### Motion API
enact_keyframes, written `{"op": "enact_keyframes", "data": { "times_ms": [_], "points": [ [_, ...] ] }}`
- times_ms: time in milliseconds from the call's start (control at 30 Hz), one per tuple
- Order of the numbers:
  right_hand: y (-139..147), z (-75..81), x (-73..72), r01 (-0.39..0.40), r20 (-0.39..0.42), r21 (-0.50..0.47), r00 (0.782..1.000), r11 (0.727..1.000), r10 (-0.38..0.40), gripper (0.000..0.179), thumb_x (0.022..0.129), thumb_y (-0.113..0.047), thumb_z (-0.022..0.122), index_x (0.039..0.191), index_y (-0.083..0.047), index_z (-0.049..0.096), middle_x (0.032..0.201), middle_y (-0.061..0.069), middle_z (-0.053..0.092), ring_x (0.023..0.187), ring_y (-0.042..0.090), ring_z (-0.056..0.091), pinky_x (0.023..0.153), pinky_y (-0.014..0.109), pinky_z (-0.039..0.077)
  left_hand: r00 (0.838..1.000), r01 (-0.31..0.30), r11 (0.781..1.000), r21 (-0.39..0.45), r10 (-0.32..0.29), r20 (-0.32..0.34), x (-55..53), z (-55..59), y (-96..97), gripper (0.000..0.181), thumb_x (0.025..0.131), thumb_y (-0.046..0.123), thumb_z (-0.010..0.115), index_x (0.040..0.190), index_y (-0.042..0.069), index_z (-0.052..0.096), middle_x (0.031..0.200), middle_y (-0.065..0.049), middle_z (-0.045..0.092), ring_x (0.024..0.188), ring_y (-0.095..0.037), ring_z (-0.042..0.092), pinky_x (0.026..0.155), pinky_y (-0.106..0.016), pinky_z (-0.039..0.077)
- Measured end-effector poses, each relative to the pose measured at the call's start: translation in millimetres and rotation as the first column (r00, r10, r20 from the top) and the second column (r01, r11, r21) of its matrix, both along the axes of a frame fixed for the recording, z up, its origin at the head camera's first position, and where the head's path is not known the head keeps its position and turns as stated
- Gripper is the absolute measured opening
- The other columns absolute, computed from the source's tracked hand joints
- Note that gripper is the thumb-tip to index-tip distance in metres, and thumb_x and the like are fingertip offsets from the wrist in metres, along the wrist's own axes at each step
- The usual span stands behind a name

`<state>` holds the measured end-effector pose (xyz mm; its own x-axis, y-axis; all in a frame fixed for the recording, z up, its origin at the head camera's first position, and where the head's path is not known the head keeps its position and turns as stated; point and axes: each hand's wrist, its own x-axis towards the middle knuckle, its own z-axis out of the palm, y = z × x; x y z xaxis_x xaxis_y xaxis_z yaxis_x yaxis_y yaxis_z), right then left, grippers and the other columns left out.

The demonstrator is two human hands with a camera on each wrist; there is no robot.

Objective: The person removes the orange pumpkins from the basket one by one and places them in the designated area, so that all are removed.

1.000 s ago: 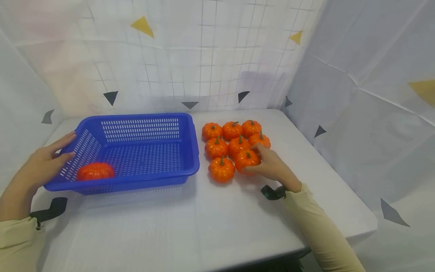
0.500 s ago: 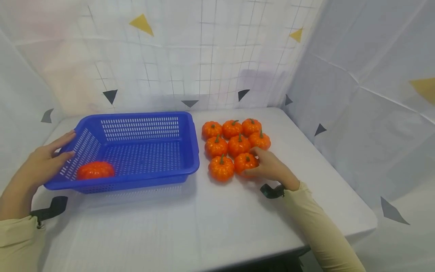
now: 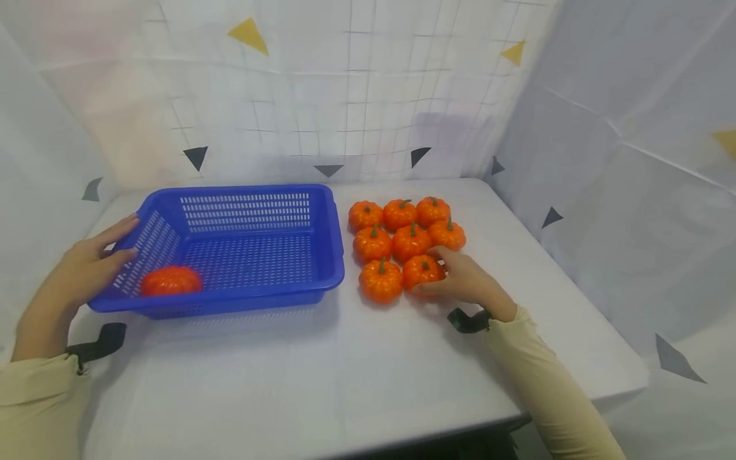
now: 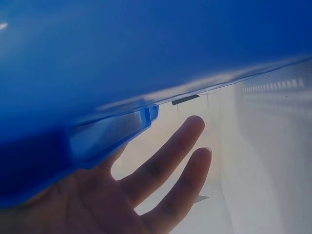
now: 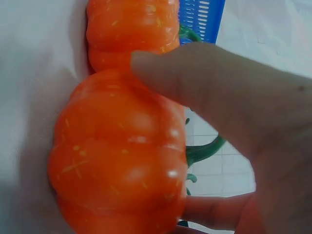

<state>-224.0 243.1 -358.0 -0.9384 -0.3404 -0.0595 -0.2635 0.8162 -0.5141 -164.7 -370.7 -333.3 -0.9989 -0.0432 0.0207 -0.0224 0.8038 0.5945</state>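
Observation:
My left hand (image 3: 86,262) grips the left rim of a blue perforated plastic basket (image 3: 241,292). In the left wrist view, two fingers (image 4: 165,165) extend outside the basket, whose wall hides part of the hand. One orange toy pumpkin (image 3: 171,281) lies in the basket's near left corner. To the basket's right, several similar pumpkins with green stems stand in rows on the table. With the thumb on its near side and fingers on its far side, my right hand (image 3: 466,278) holds the front right pumpkin (image 3: 422,273), which appears to rest on the table.
Another pumpkin (image 3: 381,281) stands just left of the held one, with more pumpkins (image 3: 411,241) close behind. White cloth walls with triangular markers enclose the white table (image 3: 276,377) at the back and sides. The table's front edge runs below my right forearm.
The right hand's pumpkin has shifted slightly toward me, with the fingers now lower around it. My left hand stays on the basket rim. The head view has shifted slightly.

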Motion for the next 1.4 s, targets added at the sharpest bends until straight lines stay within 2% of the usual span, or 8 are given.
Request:
{"op": "enact_keyframes", "data": {
  "times_ms": [233,400,567,833,967,1133,1300,1400],
  "points": [
    [3.2,10.0,3.5,0.001,-0.016,-0.084,1.0,0.996,-0.002,0.09,0.084,-0.051,0.084,0.149,0.0,0.049,0.144,0.021,0.056,0.127,0.042,0.053,0.106,0.06,0.046,1.0,0.004,1.0,0.007,-0.004,-0.006,-0.4,0.0,0.4,0.064,0.112,0.023,0.04,0.166,0.015,0.007,0.165,-0.034,0.006,0.136,-0.074,0.018,0.098,-0.087,0.023],
    [-4.1,28.5,9.4,-0.008,-0.118,-0.13,0.993,0.991,-0.007,0.087,0.088,-0.043,0.084,0.152,0.0,0.044,0.153,0.022,0.047,0.134,0.045,0.048,0.111,0.064,0.04,1.0,0.002,1.0,0.025,-0.002,0.006,-0.1,2.0,1.1,0.063,0.112,0.024,0.039,0.167,0.017,0.007,0.166,-0.031,0.005,0.136,-0.073,0.018,0.099,-0.087,0.023],
    [-22.6,46.8,11.7,-0.103,-0.199,-0.162,0.977,0.981,0.07,0.079,0.088,-0.037,0.085,0.15,-0.003,0.049,0.151,0.016,0.051,0.137,0.04,0.047,0.113,0.062,0.038,1.0,0.006,1.0,0.027,-0.006,0.017,0.0,2.9,1.6,0.063,0.112,0.023,0.039,0.167,0.016,0.008,0.166,-0.031,0.005,0.136,-0.074,0.019,0.098,-0.087,0.024],
    [-63.8,76.3,14.3,-0.233,-0.224,-0.172,0.955,0.957,0.192,0.08,0.087,-0.042,0.085,0.151,-0.009,0.051,0.147,0.007,0.056,0.131,0.03,0.054,0.109,0.056,0.046,1.0,0.011,0.999,0.031,-0.012,0.022,-0.5,4.6,0.8,0.063,0.112,0.026,0.038,0.167,0.018,0.007,0.167,-0.029,0.005,0.137,-0.073,0.019,0.099,-0.087,0.024],
    [-88.2,92.9,15.5,-0.316,-0.249,-0.161,0.93,0.935,0.271,0.075,0.087,-0.043,0.085,0.149,-0.014,0.053,0.145,0.0,0.057,0.132,0.021,0.052,0.109,0.05,0.046,1.0,0.001,0.999,0.034,-0.001,0.017,-0.7,3.6,0.1,0.064,0.112,0.028,0.039,0.167,0.019,0.008,0.167,-0.029,0.006,0.137,-0.072,0.018,0.099,-0.087,0.023],
    [-115.2,108.3,15.2,-0.44,-0.295,-0.148,0.875,0.886,0.385,0.07,0.089,-0.038,0.085,0.148,-0.014,0.056,0.144,-0.003,0.057,0.129,0.013,0.053,0.111,0.039,0.044,1.0,-0.004,0.999,0.048,0.003,0.02,-0.6,1.5,-0.9,0.064,0.112,0.029,0.04,0.167,0.022,0.009,0.168,-0.028,0.006,0.138,-0.072,0.017,0.099,-0.087,0.021],
    [-140.1,117.6,12.4,-0.505,-0.281,-0.12,0.843,0.855,0.459,0.066,0.09,-0.033,0.084,0.147,-0.014,0.057,0.143,-0.001,0.058,0.112,0.014,0.058,0.094,0.033,0.053,1.0,-0.001,0.999,0.052,0.0,0.021,-0.8,1.1,-1.5,0.064,0.111,0.03,0.04,0.167,0.021,0.009,0.168,-0.027,0.006,0.138,-0.072,0.018,0.099,-0.087,0.022],
    [-157.0,119.0,6.6,-0.574,-0.31,-0.105,0.795,0.812,0.521,0.054,0.092,-0.026,0.082,0.142,-0.013,0.063,0.142,-0.001,0.061,0.124,0.013,0.055,0.1,0.029,0.05,1.0,-0.003,0.999,0.054,0.002,0.023,-0.6,2.4,-1.2,0.064,0.111,0.029,0.04,0.167,0.022,0.008,0.168,-0.028,0.005,0.137,-0.072,0.018,0.099,-0.087,0.023]
  ]
}}
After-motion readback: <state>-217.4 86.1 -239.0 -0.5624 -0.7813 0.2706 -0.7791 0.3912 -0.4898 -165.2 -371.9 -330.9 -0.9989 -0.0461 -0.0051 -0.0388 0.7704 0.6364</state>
